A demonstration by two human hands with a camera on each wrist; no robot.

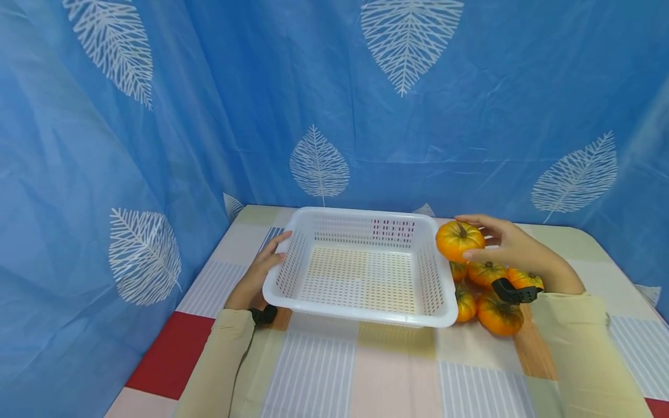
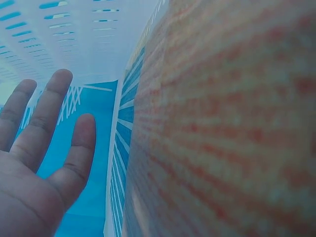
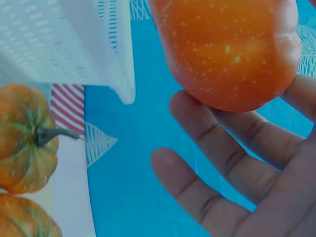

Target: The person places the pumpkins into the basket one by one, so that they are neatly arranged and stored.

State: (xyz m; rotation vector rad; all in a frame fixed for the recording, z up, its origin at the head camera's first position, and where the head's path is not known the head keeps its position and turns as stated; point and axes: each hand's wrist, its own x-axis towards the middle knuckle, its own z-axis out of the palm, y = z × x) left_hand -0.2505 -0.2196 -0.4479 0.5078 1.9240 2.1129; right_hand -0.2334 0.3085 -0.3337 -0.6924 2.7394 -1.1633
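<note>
A white perforated plastic basket (image 1: 360, 314) stands in the middle of the patterned table, with nothing inside it. Beside its left rim is my left hand (image 1: 256, 276), fingers spread and fairly straight; the left wrist view shows the fingertips (image 2: 61, 81) overlapping the basket's wall. My right hand (image 1: 514, 248) holds a small orange pumpkin (image 1: 457, 241) at the basket's right rim, above the other pumpkins. Seen from the right wrist, the held pumpkin (image 3: 232, 54) is smooth and speckled below, with fingers curved against its underside.
Several more small pumpkins (image 1: 499, 316) with dark stems sit grouped on the table to the right of the basket, under my right forearm. A blue curtain (image 1: 251, 87) with white leaf prints hangs behind the table and along its left side.
</note>
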